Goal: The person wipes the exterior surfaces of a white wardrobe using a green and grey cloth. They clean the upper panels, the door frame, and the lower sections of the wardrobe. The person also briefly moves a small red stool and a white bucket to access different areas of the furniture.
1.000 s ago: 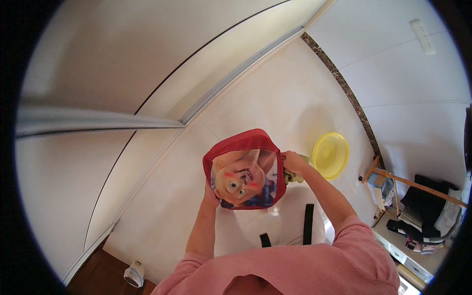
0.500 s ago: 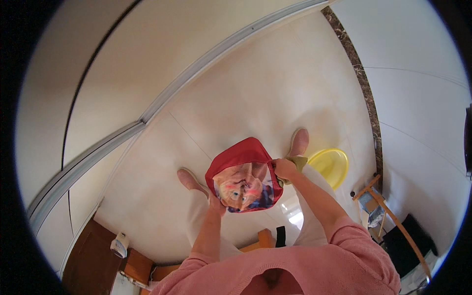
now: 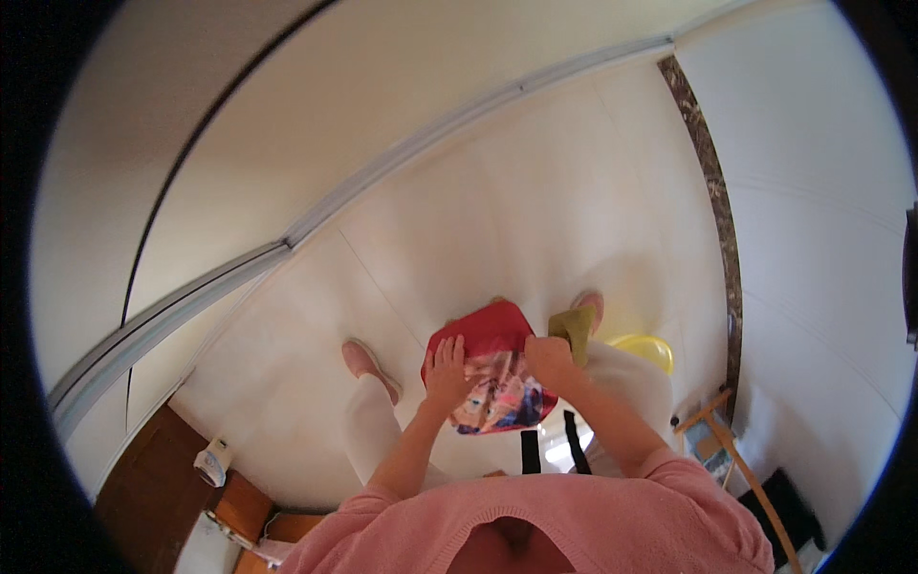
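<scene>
A red backpack (image 3: 490,330) with a printed cartoon picture hangs in front of me, between my legs. Two black straps (image 3: 531,452) stick out below it. My left hand (image 3: 448,373) lies flat on its front, fingers spread across the red part and the picture. At the bag's right side my right hand (image 3: 549,362) is closed round an olive-green cloth (image 3: 572,330), part of which pokes out past the knuckles. The fingertips of the right hand are hidden.
Beside my right leg a yellow basin (image 3: 645,350) stands on the pale tiled floor (image 3: 459,220). A wooden-framed item (image 3: 732,454) leans at the right, near the white wall. Brown wooden furniture (image 3: 244,502) and a small white object (image 3: 212,463) are at the lower left.
My left hand has gone from the bag's lower left edge to flat on its front. The bag has shifted slightly right and down, and more of the green cloth and straps shows.
</scene>
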The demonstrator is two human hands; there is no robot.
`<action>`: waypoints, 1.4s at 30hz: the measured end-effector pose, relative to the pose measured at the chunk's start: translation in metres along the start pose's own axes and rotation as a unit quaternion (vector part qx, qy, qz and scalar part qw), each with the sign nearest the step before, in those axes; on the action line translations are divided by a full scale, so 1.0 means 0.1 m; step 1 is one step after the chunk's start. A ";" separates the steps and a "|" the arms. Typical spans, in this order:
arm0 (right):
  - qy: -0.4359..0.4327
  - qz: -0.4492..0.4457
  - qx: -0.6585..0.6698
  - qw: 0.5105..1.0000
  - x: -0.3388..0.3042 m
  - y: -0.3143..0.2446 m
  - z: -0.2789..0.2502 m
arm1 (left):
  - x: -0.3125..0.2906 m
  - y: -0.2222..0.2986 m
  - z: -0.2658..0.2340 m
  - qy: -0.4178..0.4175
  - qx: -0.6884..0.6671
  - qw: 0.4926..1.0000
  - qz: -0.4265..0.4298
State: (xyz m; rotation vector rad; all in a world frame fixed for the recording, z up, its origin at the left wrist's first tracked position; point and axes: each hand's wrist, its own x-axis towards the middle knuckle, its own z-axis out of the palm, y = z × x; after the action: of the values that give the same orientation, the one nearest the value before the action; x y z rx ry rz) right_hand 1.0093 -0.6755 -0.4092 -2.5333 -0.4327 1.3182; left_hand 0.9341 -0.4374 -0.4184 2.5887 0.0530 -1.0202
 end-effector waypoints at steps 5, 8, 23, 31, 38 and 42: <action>-0.005 0.008 -0.050 0.999 0.19 0.01 0.11 | 0.13 -0.05 0.06 -0.067 0.038 0.997 0.011; -0.082 -0.027 -0.093 0.992 0.32 -0.03 -0.06 | 0.06 -0.03 -0.09 -0.096 0.038 0.995 0.018; -0.081 -0.063 0.793 0.600 0.82 -0.82 -0.91 | 0.56 -0.43 0.19 -0.124 0.141 0.977 0.100; 0.054 -0.177 0.843 0.506 0.17 -0.91 -2.21 | -0.25 -0.61 -1.64 0.217 -0.295 0.928 0.066; 0.347 -0.499 0.699 0.376 -1.34 -2.08 -4.36 | -2.85 -0.16 -3.75 0.733 -0.295 0.488 0.372; 0.536 -0.504 0.624 0.263 -1.41 -3.07 -5.30 | -4.17 -0.08 -3.95 0.718 -0.109 0.430 0.537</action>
State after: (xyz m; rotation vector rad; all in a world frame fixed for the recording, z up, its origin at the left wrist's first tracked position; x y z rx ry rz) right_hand 1.3260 -0.4896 0.1011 -0.6612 -0.2649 -0.6609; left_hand 0.8832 -0.2565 0.1246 1.6594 -0.8153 1.5483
